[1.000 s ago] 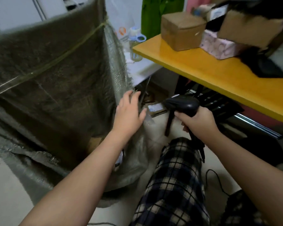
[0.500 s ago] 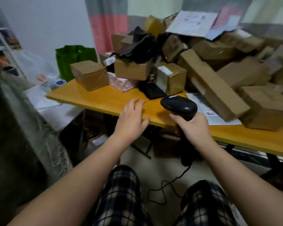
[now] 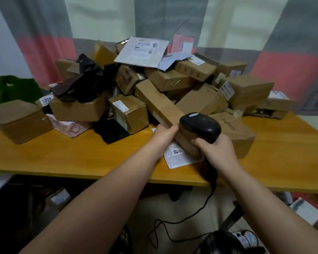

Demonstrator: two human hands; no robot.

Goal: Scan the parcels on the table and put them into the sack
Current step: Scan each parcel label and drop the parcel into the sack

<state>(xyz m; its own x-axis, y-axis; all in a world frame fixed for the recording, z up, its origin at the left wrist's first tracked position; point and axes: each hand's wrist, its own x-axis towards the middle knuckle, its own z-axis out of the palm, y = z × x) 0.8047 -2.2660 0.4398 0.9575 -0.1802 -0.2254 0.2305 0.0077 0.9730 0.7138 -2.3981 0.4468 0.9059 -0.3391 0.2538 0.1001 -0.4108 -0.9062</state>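
Note:
A heap of brown cardboard parcels (image 3: 182,83) covers the back of the yellow table (image 3: 72,154). A long brown box (image 3: 160,105) slants down out of the heap toward me. My left hand (image 3: 162,133) grips its near end from the left side. My right hand (image 3: 218,153) holds the handle of a black barcode scanner (image 3: 200,126), whose head sits just over the near end of that box. A white mailer with a label (image 3: 176,156) lies flat under the box. The sack is out of view.
A lone brown box (image 3: 18,120) stands at the table's left end, with a pink patterned parcel (image 3: 70,126) and a black bag (image 3: 110,132) beside it. The scanner cable (image 3: 182,219) hangs to the floor. A green bag (image 3: 11,88) sits behind at the left.
The view has swung from the sack to the table. My left hand has moved forward from the table edge and taken hold of the long box. The scanner has come up beside it.

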